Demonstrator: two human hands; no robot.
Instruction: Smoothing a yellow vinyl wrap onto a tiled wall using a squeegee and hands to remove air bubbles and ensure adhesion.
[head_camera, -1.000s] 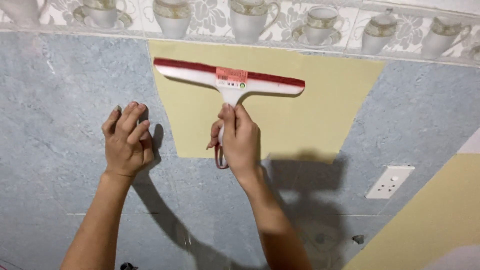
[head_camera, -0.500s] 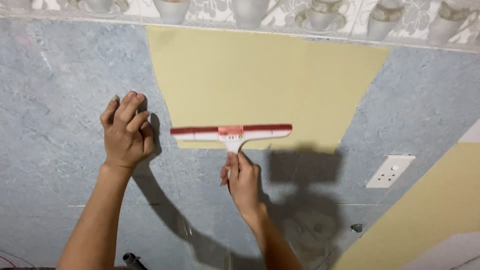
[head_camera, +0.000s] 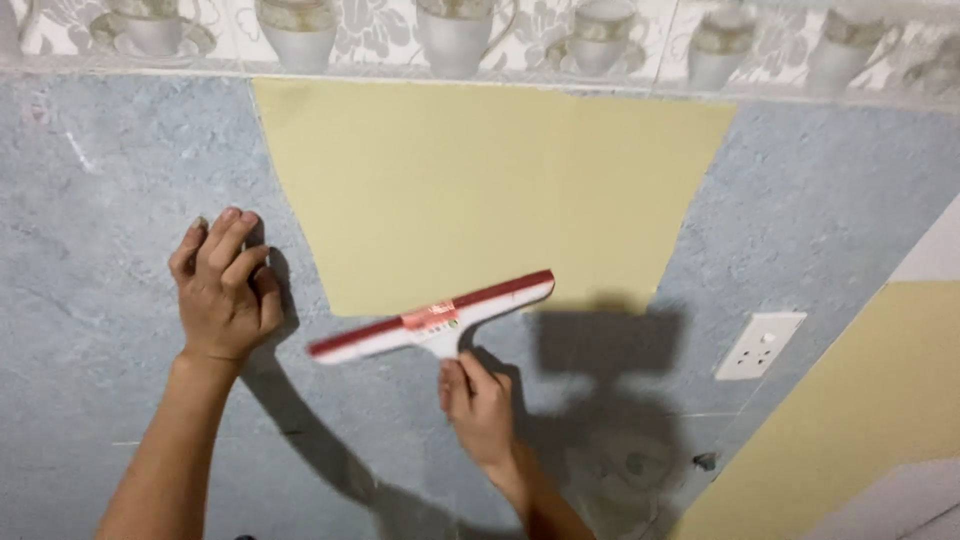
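Squeegee (head_camera: 432, 318) position: low centre of the frame, at the bottom edge of the yellow sheet (head_camera: 480, 190). Its white blade bar with the red strip runs on a slant, the left end lower and lying over bare blue-grey wall (head_camera: 100, 380), the right end higher and overlapping the lower margin of the yellow sheet. A red tag sits at the middle of the bar, where the white handle joins it.

Your right hand (head_camera: 478, 400) is directly below the bar, fingers clenched around the handle, thumb up along the handle toward the joint. The handle itself is mostly hidden inside your grip.

Your left hand (head_camera: 222, 290) is at centre left of the frame, well apart from the squeegee. It holds nothing: the fingers are curled and bunched, with the fingertips and palm pressed against the wall, just beside the left edge of the yellow sheet. Whether the fingertips touch the sheet edge cannot be determined.

The yellow sheet occupies the upper centre, its top edge meeting the tile border (head_camera: 480, 40) printed with teacups that runs along the top of the frame. A white socket (head_camera: 760, 345) is mounted at centre right, beside your head's shadow. A second yellow panel (head_camera: 860, 420) fills the lower right corner.
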